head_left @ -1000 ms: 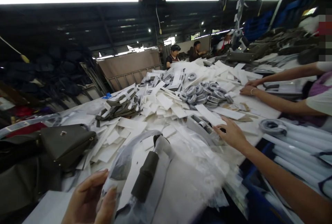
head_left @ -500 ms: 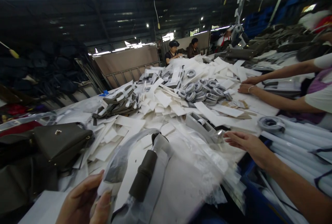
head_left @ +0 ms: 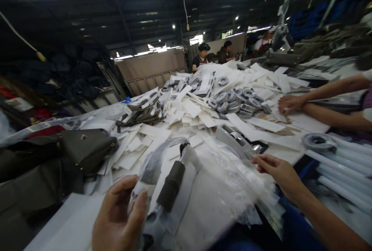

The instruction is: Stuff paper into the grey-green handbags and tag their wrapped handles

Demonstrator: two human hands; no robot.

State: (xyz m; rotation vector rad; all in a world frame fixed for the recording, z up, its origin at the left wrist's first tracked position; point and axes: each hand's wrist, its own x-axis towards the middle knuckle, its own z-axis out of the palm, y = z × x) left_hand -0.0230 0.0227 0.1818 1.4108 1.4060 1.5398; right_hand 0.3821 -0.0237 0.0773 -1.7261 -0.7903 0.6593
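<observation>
My left hand (head_left: 122, 208) is closed at the lower left, thumb and fingers gripping the near edge of a strap bundle wrapped in pale sheeting. On the bundle sits a dark olive rolled piece (head_left: 171, 186). Right of centre, my right hand (head_left: 280, 171) has thumb and fingertips pinched together at the edge of a clear plastic bag (head_left: 232, 177), one of a stack lying flat on the table. Just beyond those fingertips lies a grey strap bundle (head_left: 231, 138) in clear wrap.
White foam sheets (head_left: 188, 111) and coiled grey straps (head_left: 232, 100) pile up mid-table. An olive handbag (head_left: 87, 150) lies left. White rolls (head_left: 345, 181) are at the right, near a co-worker's hands (head_left: 290, 104). More people (head_left: 200, 57) work behind.
The view has swung slightly left, so things sit farther right. My right hand's fingers have gone from stretched out to pinched at the plastic. My left hand keeps its hold on the bundle.
</observation>
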